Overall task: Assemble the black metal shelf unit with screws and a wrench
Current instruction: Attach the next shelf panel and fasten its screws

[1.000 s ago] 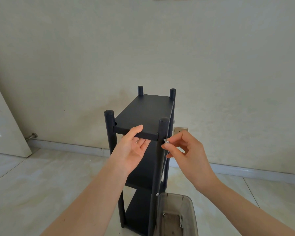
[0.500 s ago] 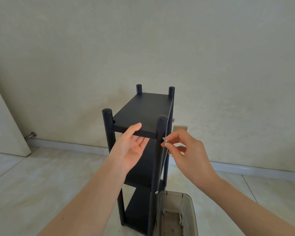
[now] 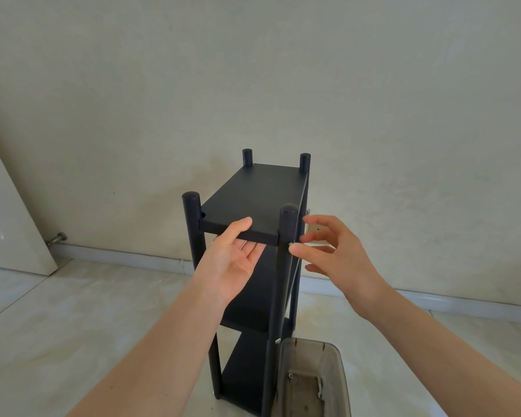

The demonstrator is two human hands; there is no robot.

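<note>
One screw (image 3: 290, 244) — seemingly at right thumb-tip (image 3: 295, 250).

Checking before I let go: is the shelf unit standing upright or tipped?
Upright. The shelf unit's posts rise vertically from the floor, and the top shelf looks level.

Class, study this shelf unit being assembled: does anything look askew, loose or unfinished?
Yes. At the top shelf, the near-left corner shows a small gap beside its post, so that joint looks unfastened. The left hand props the shelf's front edge from below, while the right hand has its thumb on a screw at the near-right post.
</note>
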